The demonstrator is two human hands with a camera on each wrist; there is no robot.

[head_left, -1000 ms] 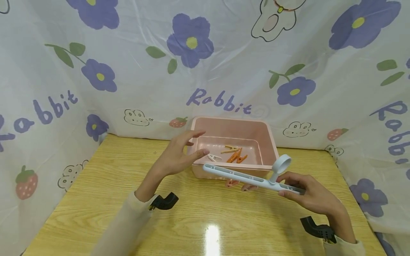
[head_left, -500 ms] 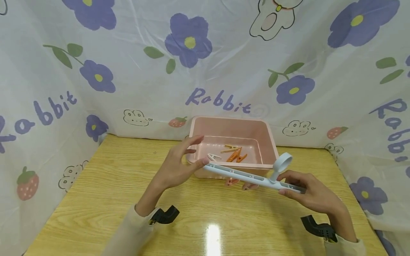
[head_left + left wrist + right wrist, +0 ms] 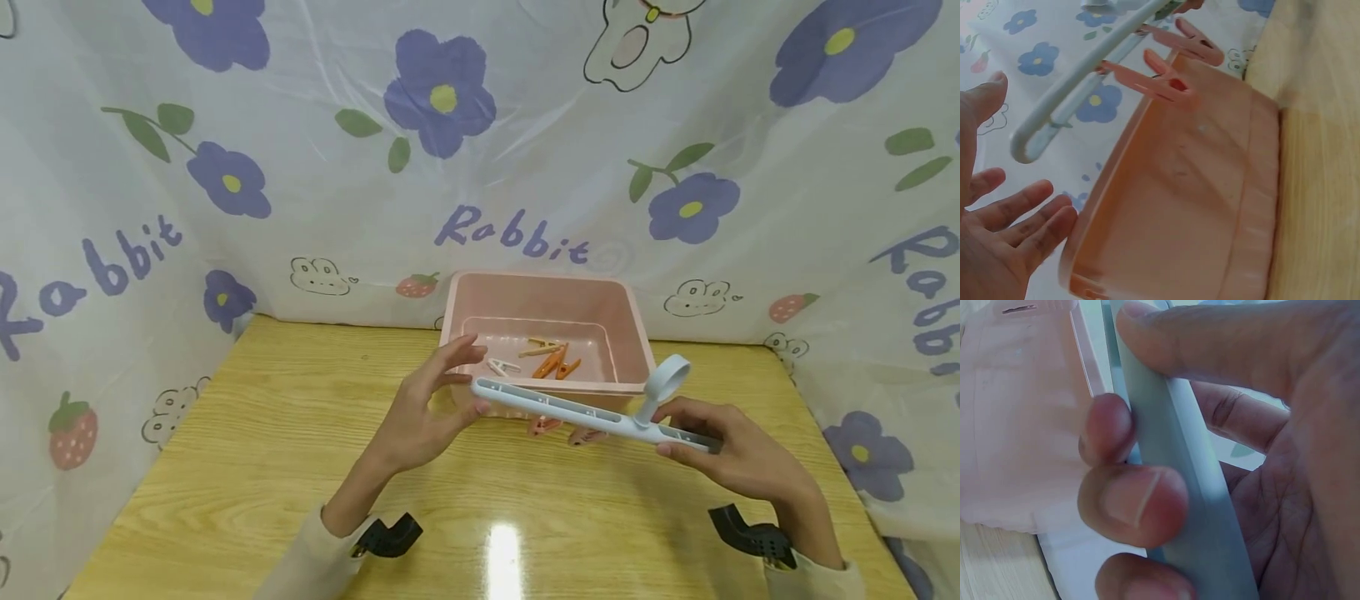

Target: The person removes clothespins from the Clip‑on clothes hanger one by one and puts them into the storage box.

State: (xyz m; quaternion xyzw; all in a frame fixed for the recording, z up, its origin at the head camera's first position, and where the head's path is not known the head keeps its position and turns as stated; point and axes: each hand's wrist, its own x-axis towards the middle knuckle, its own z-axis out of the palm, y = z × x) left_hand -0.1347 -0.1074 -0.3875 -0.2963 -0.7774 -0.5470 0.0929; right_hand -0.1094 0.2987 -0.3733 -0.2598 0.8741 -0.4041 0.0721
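Note:
The right hand [image 3: 742,454] grips one end of a pale blue bar [image 3: 555,407] with a ring [image 3: 666,377] standing up from it; in the right wrist view fingers and thumb wrap the bar [image 3: 1175,469]. Around the bar's far left end, the left hand [image 3: 420,412] is spread with thumb and fingers apart. The left wrist view shows a gap between this hand [image 3: 1010,231] and the bar's end [image 3: 1025,147]. Two pink clips [image 3: 543,425] [image 3: 587,436] are below the bar, in front of the pink bin [image 3: 641,333]; whether they hang from the bar is unclear.
Inside the bin lie a white clip [image 3: 502,367], a yellowish clip [image 3: 542,347] and orange clips [image 3: 551,362]. The bin stands on a wooden table [image 3: 300,400] against a flower-printed cloth [image 3: 540,167] that rises behind and on both sides.
The left hand has moved down a little and its thumb has shifted from above the bar's left end to just below it. The right hand still grips the bar, nearly unmoved.

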